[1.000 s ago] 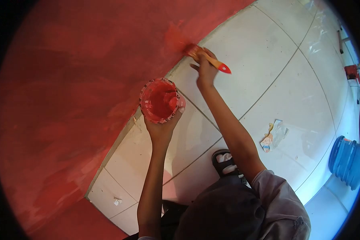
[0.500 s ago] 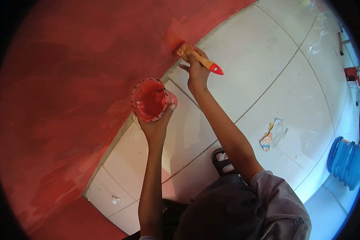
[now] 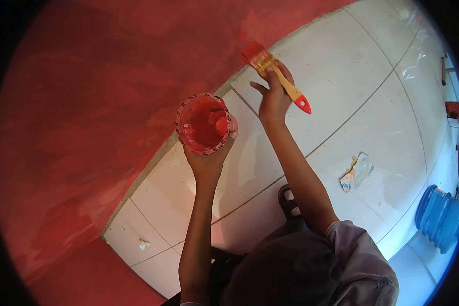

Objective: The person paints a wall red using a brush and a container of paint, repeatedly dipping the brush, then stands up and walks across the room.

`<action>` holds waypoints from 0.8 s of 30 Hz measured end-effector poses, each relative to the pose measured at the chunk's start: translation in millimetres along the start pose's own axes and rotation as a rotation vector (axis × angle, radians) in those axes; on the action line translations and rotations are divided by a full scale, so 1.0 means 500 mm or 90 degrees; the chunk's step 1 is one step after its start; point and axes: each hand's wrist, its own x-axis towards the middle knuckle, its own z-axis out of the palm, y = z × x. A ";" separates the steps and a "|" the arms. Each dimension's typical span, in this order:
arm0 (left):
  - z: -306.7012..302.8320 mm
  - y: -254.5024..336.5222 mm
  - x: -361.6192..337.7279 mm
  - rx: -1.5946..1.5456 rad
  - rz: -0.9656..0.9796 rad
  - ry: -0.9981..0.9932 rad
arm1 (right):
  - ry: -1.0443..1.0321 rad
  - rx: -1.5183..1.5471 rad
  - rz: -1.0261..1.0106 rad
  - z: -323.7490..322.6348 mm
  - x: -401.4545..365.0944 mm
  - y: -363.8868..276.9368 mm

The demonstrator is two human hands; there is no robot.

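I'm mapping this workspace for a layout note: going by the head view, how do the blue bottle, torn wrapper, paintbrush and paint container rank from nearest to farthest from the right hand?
1. Paintbrush: held in the right hand.
2. Paint container: to its left, in the left hand.
3. Torn wrapper: right, on the tiles.
4. Blue bottle: far right.

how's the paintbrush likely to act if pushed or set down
The paintbrush has a wood-looking handle, so probably stiff. Its red-coated bristles would likely bend under pressure. Being broad and flat, it probably wouldn't roll.
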 end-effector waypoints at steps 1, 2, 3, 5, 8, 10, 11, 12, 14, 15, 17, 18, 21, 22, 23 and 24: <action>-0.001 0.005 -0.001 -0.009 -0.007 -0.004 | 0.028 -0.012 0.012 -0.022 0.006 0.024; -0.003 0.001 -0.003 -0.011 -0.007 -0.003 | 0.055 -0.021 0.023 -0.041 0.015 0.055; -0.004 -0.004 -0.004 -0.014 -0.005 -0.004 | 0.084 -0.029 0.033 -0.038 0.022 0.060; -0.004 -0.008 -0.004 -0.015 -0.005 -0.015 | 0.064 -0.017 0.059 -0.017 0.037 0.085; -0.010 -0.010 -0.003 -0.021 -0.014 -0.020 | -0.008 0.019 0.028 0.042 0.023 0.030; -0.010 -0.009 -0.001 -0.042 -0.018 -0.014 | 0.009 -0.014 0.010 0.013 0.006 0.009; -0.010 -0.010 -0.001 -0.043 -0.020 -0.011 | 0.016 -0.031 -0.001 0.001 0.006 -0.001; -0.010 -0.010 -0.001 -0.042 -0.021 -0.007 | 0.044 -0.060 0.011 -0.021 0.018 0.018; -0.011 -0.009 0.001 -0.045 -0.022 -0.008 | 0.055 -0.051 0.051 -0.024 0.043 0.060; -0.010 -0.008 0.001 -0.048 -0.026 -0.012 | 0.064 -0.046 0.072 -0.019 0.048 0.072; -0.009 -0.009 0.002 -0.045 -0.033 -0.011 | -0.009 -0.029 0.043 0.017 0.038 0.038; -0.010 -0.009 0.002 -0.038 -0.036 -0.004 | -0.025 -0.013 0.026 0.033 0.021 0.011; -0.015 -0.008 0.006 -0.023 -0.033 0.017 | -0.010 -0.038 0.017 0.005 0.004 0.003; -0.016 -0.008 0.007 -0.020 -0.028 0.025 | 0.012 -0.063 0.026 -0.021 0.007 0.029; -0.017 -0.008 0.005 -0.022 -0.029 0.024 | 0.034 -0.088 0.034 -0.045 0.010 0.058; -0.017 -0.008 0.004 -0.025 -0.027 0.022 | 0.029 -0.090 0.046 -0.032 0.008 0.063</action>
